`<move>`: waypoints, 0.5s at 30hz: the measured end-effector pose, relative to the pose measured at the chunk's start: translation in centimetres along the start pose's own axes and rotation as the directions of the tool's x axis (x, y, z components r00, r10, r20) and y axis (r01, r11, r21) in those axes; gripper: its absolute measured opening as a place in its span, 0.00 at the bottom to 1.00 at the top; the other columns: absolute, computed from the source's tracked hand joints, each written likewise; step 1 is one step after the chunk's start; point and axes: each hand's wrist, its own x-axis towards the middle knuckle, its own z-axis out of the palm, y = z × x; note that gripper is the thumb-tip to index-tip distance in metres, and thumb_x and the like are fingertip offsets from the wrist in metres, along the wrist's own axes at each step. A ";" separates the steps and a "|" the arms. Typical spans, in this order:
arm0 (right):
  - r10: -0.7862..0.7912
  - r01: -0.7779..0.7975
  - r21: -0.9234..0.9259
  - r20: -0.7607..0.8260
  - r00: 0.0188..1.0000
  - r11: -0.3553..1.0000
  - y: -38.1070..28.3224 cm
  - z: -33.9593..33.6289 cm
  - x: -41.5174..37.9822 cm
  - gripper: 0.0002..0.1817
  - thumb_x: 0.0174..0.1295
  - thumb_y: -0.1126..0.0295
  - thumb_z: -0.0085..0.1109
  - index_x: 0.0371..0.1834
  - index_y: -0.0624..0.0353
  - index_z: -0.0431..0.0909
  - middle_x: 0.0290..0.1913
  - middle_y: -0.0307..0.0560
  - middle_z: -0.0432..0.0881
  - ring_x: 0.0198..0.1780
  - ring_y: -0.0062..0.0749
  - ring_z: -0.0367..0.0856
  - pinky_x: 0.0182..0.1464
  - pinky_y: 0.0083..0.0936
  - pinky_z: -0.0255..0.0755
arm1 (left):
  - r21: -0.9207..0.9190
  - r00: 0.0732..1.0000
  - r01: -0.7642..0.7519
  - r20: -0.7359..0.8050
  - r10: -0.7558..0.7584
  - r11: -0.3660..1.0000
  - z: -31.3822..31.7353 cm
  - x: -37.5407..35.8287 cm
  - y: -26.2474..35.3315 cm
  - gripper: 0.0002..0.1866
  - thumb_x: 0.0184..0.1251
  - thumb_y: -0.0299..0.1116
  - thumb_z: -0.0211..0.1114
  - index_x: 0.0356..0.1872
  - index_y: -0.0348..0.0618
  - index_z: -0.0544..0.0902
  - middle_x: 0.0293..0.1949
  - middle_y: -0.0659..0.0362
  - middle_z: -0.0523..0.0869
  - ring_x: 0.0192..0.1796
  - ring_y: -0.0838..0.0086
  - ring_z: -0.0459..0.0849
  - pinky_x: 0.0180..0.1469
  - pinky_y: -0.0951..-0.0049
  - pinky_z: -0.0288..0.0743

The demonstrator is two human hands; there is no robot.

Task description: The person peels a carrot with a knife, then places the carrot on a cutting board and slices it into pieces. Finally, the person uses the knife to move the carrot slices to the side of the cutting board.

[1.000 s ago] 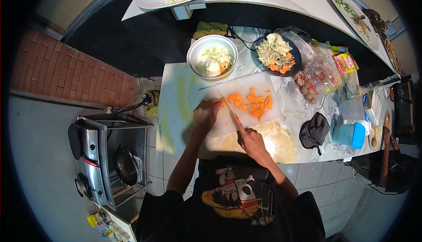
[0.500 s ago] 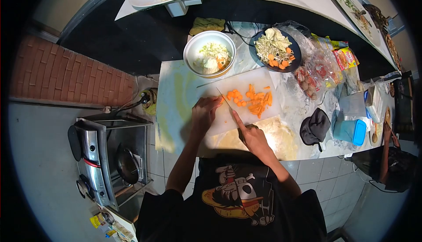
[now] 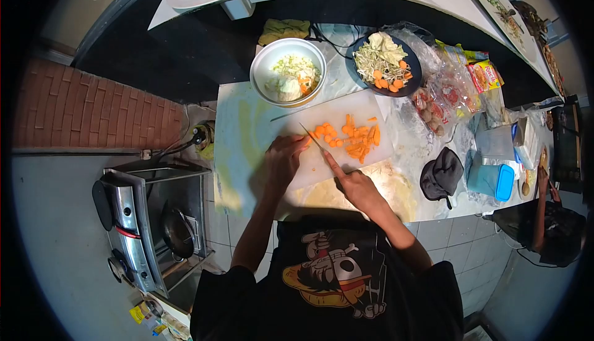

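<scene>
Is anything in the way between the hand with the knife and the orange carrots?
Nothing that I can see. The right hand holds the knife, and its blade is right beside the cut carrots. The left hand is on the blade's other side, so it isn't blocking.

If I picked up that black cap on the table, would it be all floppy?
Probably a bit floppy: the black cap has soft-looking folds in its cloth. It would likely feel light, since it looks like just fabric. It probably wouldn't roll, because it sits slumped on the table.
</scene>
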 end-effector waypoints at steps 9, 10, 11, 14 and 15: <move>0.035 -0.037 -0.041 -0.043 0.998 0.998 -0.6 1.8 0.4 0.52 0.57 0.79 0.58 0.83 0.44 0.39 0.31 0.57 0.81 0.31 0.55 0.81 0.35 0.45 0.78 | 0.056 0.997 0.065 0.037 -0.067 0.996 -0.5 0.1 1.0 0.13 0.54 0.27 0.72 0.43 0.47 0.89 0.39 0.59 0.88 0.39 0.61 0.84 0.44 0.62 0.79; 0.034 -0.036 -0.025 -0.072 0.997 0.999 -0.4 2.2 0.4 0.52 0.57 0.78 0.59 0.83 0.44 0.39 0.30 0.57 0.81 0.30 0.55 0.81 0.34 0.45 0.78 | 0.055 0.995 0.082 0.060 -0.085 0.995 -0.8 0.3 1.3 0.13 0.55 0.28 0.72 0.44 0.47 0.88 0.40 0.60 0.88 0.40 0.61 0.84 0.44 0.62 0.79; 0.033 -0.034 -0.008 -0.101 0.994 0.999 -0.3 2.6 0.3 0.53 0.56 0.78 0.59 0.83 0.45 0.40 0.28 0.57 0.81 0.28 0.54 0.81 0.34 0.45 0.78 | 0.059 0.995 0.082 0.057 -0.086 0.995 -0.9 0.4 1.6 0.13 0.55 0.28 0.72 0.44 0.47 0.88 0.40 0.60 0.88 0.40 0.61 0.84 0.44 0.62 0.79; 0.040 -0.033 0.071 -0.099 0.994 0.997 -0.1 2.5 0.3 0.53 0.54 0.79 0.59 0.83 0.45 0.41 0.26 0.57 0.80 0.27 0.54 0.80 0.34 0.45 0.78 | 0.127 0.977 0.159 0.123 -0.175 0.979 -1.8 0.8 2.1 0.15 0.54 0.28 0.73 0.45 0.49 0.88 0.40 0.57 0.88 0.42 0.59 0.84 0.45 0.60 0.80; 0.041 -0.033 0.072 -0.104 0.994 0.997 -0.1 2.6 0.3 0.53 0.54 0.79 0.59 0.83 0.45 0.41 0.26 0.57 0.80 0.27 0.54 0.80 0.34 0.45 0.78 | 0.123 0.973 0.164 0.144 -0.181 0.979 -2.1 0.9 2.2 0.15 0.56 0.29 0.73 0.46 0.50 0.87 0.41 0.56 0.87 0.42 0.58 0.84 0.45 0.60 0.80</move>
